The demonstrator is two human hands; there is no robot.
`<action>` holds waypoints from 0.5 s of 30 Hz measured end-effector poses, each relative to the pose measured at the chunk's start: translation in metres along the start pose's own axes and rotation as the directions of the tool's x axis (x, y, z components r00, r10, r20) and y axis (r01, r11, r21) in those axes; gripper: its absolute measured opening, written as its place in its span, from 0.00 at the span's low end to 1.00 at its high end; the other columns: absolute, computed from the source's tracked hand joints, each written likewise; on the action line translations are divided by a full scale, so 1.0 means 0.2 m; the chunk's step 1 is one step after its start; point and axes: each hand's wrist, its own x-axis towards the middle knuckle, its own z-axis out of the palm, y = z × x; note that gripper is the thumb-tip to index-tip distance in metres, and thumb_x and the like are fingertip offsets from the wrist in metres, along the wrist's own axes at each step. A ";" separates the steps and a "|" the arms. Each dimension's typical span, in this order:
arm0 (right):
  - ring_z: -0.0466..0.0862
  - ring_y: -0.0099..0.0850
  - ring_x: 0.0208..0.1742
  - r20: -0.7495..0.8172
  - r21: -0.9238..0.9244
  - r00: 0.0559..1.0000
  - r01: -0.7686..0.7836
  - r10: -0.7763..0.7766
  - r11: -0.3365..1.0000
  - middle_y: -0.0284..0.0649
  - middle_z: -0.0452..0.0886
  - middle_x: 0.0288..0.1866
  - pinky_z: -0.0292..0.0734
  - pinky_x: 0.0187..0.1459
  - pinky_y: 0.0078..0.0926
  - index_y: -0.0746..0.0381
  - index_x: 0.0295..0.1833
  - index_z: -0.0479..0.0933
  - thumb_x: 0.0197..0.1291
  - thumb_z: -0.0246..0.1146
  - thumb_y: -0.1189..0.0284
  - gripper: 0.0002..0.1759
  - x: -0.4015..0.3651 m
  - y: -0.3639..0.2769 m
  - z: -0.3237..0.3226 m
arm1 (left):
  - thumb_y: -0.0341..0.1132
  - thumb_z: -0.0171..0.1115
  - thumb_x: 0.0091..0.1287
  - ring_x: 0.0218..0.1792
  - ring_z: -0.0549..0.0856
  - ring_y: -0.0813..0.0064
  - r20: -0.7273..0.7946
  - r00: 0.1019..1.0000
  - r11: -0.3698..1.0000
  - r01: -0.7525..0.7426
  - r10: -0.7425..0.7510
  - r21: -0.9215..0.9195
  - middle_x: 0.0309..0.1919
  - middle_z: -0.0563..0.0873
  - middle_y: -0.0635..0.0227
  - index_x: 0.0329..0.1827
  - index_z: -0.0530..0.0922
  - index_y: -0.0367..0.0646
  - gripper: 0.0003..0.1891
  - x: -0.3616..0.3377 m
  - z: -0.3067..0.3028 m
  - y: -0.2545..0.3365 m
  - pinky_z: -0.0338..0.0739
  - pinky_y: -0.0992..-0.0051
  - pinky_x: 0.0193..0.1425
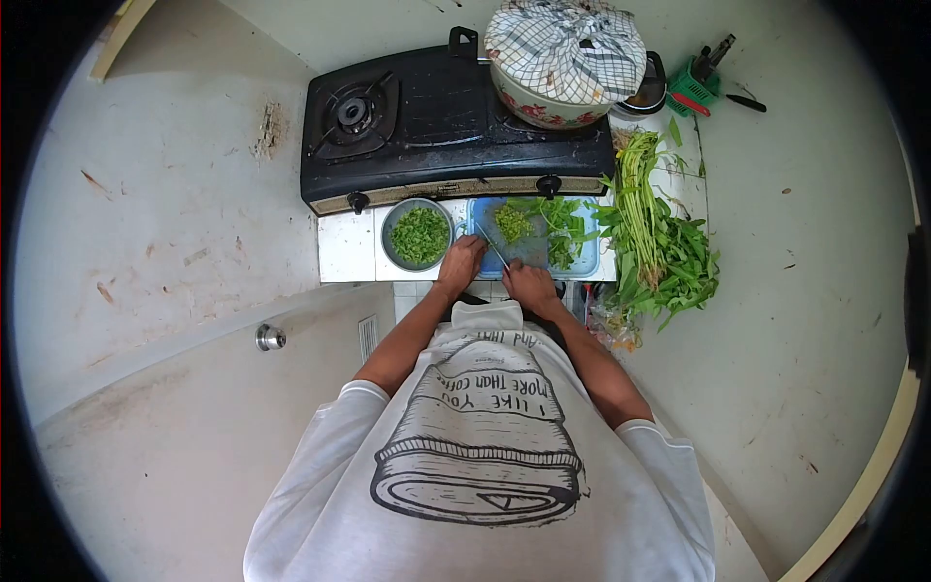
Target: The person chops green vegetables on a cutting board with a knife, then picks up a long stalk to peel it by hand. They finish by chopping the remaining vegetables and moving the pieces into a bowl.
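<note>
My right hand (pixel 530 283) is closed around the handle of a knife (pixel 495 250), whose thin blade slants up and left across a dark cutting board (pixel 531 256). My left hand (pixel 464 260) is beside the board's left edge, near the blade, with its fingers curled together; whatever they hold is hidden. Finely chopped greens (pixel 512 223) lie in a small heap on the board. To their right, longer leafy stems (pixel 564 235) rest in a blue tray (pixel 590 260) under the board. A grey bowl (pixel 385 237) full of chopped greens stands left of my left hand.
Behind the counter edge sits a black gas stove (pixel 436 155) with a cloth-covered pot (pixel 553 107). A large bunch of leafy greens (pixel 645 223) hangs over the counter's right side. A green basket (pixel 690 89) with utensils is at the back right. A plastic bag (pixel 613 325) lies below.
</note>
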 end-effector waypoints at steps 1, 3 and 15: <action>0.90 0.54 0.30 -0.004 -0.003 1.000 0.004 -0.004 1.000 0.57 0.86 0.26 0.85 0.35 0.53 0.68 0.43 0.77 0.77 0.55 0.57 0.22 0.00 0.00 0.00 | 0.25 0.64 0.66 0.42 0.85 0.50 -0.007 1.000 1.000 0.000 0.000 -0.006 0.38 0.85 0.54 0.43 0.84 0.37 0.05 0.00 0.00 0.00 0.81 0.56 0.49; 0.90 0.54 0.30 0.008 -0.024 1.000 0.002 -0.001 1.000 0.56 0.86 0.26 0.86 0.36 0.53 0.68 0.43 0.77 0.77 0.56 0.57 0.22 0.00 -0.01 0.00 | 0.24 0.62 0.66 0.42 0.84 0.49 -0.022 1.000 1.000 0.000 0.000 -0.019 0.37 0.84 0.54 0.43 0.84 0.37 0.06 0.00 -0.01 0.02 0.81 0.56 0.49; 0.91 0.52 0.32 0.001 -0.063 0.999 -0.041 0.042 0.997 0.54 0.88 0.28 0.87 0.39 0.52 0.68 0.43 0.78 0.76 0.55 0.58 0.21 0.07 -0.05 0.01 | 0.25 0.65 0.66 0.44 0.85 0.50 -0.037 0.999 0.999 0.025 -0.027 -0.030 0.39 0.86 0.55 0.44 0.84 0.38 0.06 -0.01 -0.03 0.04 0.81 0.56 0.50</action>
